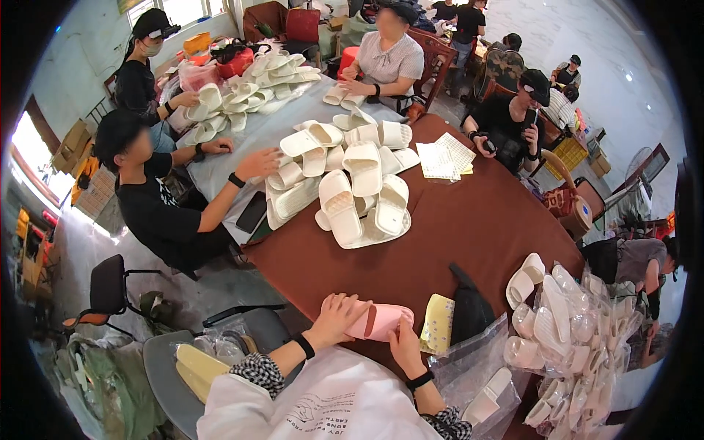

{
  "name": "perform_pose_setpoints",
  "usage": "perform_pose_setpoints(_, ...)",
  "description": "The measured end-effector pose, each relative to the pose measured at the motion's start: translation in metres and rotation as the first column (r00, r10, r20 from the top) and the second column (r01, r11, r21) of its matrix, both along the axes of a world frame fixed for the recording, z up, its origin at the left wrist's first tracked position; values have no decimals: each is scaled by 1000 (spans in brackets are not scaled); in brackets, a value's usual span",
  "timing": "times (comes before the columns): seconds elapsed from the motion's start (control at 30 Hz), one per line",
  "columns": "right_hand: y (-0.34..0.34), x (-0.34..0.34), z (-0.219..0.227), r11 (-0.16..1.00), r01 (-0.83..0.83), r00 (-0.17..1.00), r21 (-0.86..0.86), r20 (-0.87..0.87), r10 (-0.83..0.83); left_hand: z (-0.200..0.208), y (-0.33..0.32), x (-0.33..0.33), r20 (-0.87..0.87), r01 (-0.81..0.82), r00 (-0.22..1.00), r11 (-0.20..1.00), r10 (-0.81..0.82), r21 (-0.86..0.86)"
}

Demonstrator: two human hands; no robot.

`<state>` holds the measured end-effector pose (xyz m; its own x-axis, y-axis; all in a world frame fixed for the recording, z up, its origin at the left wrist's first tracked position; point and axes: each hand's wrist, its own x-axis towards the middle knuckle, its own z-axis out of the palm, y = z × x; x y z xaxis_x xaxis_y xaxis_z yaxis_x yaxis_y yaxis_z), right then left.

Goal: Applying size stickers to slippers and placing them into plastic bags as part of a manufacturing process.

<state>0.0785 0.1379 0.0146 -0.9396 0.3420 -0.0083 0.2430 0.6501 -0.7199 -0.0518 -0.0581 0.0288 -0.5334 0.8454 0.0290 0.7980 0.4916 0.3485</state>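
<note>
Just past the table's near edge I hold a pink slipper (389, 320) in both hands. My left hand (336, 320) is closed on its left end, fingers laid over the top. My right hand (405, 345) grips the right end, thumb on the near side. The slipper lies sideways, with a dark gap showing in its left half. Close to my right hand is a yellow patterned sheet (438, 323), and beside that a black cloth-like item (470, 306).
Cream slippers (363, 170) are heaped mid-table on the brown cloth (484, 235). Bagged white slippers (561, 323) crowd the right side. Papers (446, 156) and a phone (252, 213) lie further off. A grey chair (172, 378) stands at my left. Several people sit or stand around.
</note>
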Motion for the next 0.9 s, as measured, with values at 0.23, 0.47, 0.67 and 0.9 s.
perform_pose_setpoints(0.23, -2, 17, 50, 970, -56, 994, -238, -100, 33, 0, -19, -2, 55, -75, 996, 987, 68, 142)
perform_pose_setpoints(0.47, 1, 56, 97, 943, 135, 980, -304, -101, -172, 24, -15, -96, -46, -328, 934, 900, 355, 288)
perform_pose_setpoints(0.67, -4, 78, 103, 922, 220, 955, -318, -122, -270, 66, 32, -250, -193, -348, 861, 821, 471, 453)
perform_pose_setpoints(0.9, -7, 101, 103, 889, 342, 919, -306, -90, -384, 52, 108, -256, -318, -96, 930, 958, 182, 269)
